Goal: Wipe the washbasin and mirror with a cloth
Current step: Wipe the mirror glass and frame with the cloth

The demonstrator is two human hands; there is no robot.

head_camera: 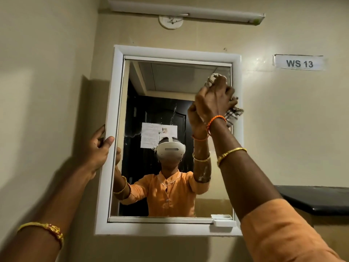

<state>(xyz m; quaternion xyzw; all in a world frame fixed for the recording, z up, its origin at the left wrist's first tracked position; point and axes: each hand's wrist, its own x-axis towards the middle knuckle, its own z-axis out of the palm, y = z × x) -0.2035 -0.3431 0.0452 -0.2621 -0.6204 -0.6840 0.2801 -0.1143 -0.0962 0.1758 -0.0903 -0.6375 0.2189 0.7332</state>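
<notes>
The mirror [166, 87] hangs on the beige wall in a white frame [111, 129]. My right hand [214, 100] is pressed against the glass near its upper right corner, closed around a crumpled checked cloth [233, 114] that sticks out above and below the fingers. My left hand [98, 148] grips the frame's left edge at mid-height, thumb on the front. Water streaks and smears show on the glass around the middle. The washbasin is out of view.
A tube light [185, 13] runs along the wall above the mirror. A paper label reading WS 13 [299, 63] is taped at the right. A black shelf [317, 199] juts out at lower right. A small white ledge [224, 222] sits on the frame's bottom right.
</notes>
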